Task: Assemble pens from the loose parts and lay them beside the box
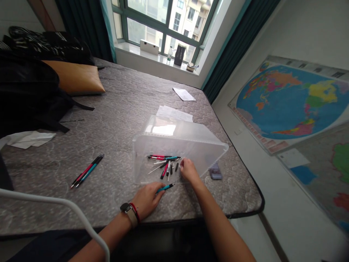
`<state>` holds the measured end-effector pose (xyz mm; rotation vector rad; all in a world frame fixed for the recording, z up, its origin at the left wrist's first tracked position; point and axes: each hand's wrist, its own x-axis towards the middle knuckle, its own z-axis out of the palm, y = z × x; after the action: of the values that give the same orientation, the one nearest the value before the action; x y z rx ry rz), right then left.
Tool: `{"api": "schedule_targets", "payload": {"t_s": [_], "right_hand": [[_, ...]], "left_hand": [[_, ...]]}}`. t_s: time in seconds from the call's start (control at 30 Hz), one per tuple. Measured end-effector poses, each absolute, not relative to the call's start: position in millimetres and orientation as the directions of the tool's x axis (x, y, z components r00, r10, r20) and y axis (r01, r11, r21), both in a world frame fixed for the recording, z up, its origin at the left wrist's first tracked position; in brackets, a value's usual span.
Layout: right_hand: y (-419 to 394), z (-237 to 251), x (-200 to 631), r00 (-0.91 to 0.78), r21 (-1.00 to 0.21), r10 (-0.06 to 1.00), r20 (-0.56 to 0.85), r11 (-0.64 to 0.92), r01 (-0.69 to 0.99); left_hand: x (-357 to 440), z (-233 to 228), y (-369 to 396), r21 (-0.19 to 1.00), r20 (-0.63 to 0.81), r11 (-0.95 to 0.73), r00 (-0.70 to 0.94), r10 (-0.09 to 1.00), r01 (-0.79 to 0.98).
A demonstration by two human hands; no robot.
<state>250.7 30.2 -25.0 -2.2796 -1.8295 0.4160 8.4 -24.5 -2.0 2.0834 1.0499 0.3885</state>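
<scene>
A clear plastic box lies tipped on its side with its opening toward me. Inside it are several pens and loose pen parts, in red, blue, black and white. My left hand, wearing a watch, is closed on a blue pen just in front of the box; the pen's dark tip points right. My right hand reaches into the opening, right of the loose parts. Its fingers are pinched together, and whatever they hold is hidden. Close to those fingertips lies a small black pen part.
Red and blue pens lie side by side on the mattress at left. Behind the box are paper sheets. A black bag and tan cushion sit far left. A white curved tube crosses the lower left.
</scene>
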Motion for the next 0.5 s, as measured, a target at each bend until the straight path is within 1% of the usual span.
{"api": "schedule_targets", "payload": {"t_s": [0.1, 0.27, 0.43, 0.5], "right_hand": [[27, -20, 249, 0.180, -0.317, 0.975, -0.127, -0.212, 0.925], [21, -13, 249, 0.238, -0.267, 0.963, -0.128, -0.264, 0.927], [21, -17, 253, 0.180, -0.319, 0.963, -0.203, -0.239, 0.917], [21, -18, 254, 0.169, -0.331, 0.962, -0.212, -0.234, 0.914]], "left_hand": [[8, -3, -25, 0.746, -0.066, -0.368, 0.611, 0.788, 0.555], [8, -1, -24, 0.745, -0.078, -0.361, 0.610, 0.788, 0.561], [8, -1, -23, 0.737, -0.070, -0.374, 0.614, 0.786, 0.563], [8, -2, -24, 0.734, -0.070, -0.377, 0.614, 0.786, 0.565]]}}
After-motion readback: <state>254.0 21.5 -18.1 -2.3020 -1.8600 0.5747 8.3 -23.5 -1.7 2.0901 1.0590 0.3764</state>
